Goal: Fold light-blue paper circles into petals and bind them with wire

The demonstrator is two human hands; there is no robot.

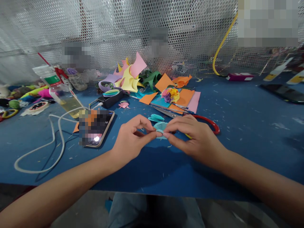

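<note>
Between the fingertips of both hands is a light-blue paper circle, its near edge pinched and bent. My left hand grips it from the left with thumb and forefinger. From the right, my right hand pinches the same edge, close beside the left thumb. Just behind the circle lies a small stack of folded turquoise paper pieces. Red-handled scissors rest behind my right hand, their blades pointing left and partly hidden by it. A multicoloured paper flower sits farther back on orange paper sheets.
A phone with a white cable lies left of my left hand, near a black power bank. A bottle of yellowish liquid stands behind it. Paper scraps pile up against the perforated metal screen.
</note>
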